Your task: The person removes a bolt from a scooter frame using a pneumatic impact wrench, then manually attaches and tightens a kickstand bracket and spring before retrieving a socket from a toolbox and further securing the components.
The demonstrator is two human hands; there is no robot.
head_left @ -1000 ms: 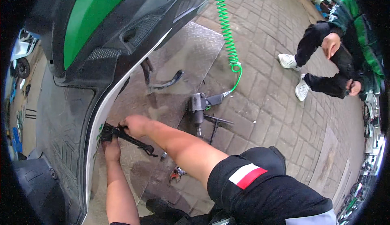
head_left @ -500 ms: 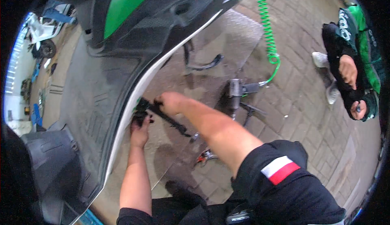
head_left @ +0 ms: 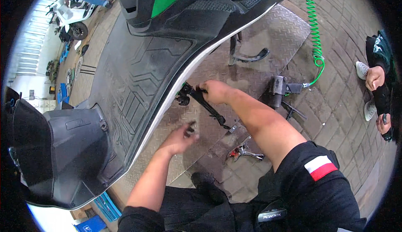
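The left hand (head_left: 181, 136) is coming away from the scooter's edge (head_left: 167, 106) and is now carrying a small dark part (head_left: 191, 128), while the right hand (head_left: 214, 91) is still gripping the black wrench (head_left: 201, 101) there, so the fastener seems removed.

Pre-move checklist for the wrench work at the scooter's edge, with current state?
1. Right hand gripping the black wrench: ok, fingers closed around its upper end.
2. Wrench head seated on the fitting at the scooter's white edge: cannot tell, the joint is too small and dark.
3. Left hand clear of the wrench: ok, it is apart, below it, holding a small dark part; what the part is cannot be told.
4. Loose pliers on the metal plate near the knee: not ok, close to the body.
5. Green coiled hose clear of both arms: ok.
6. Bystander at a distance: ok.
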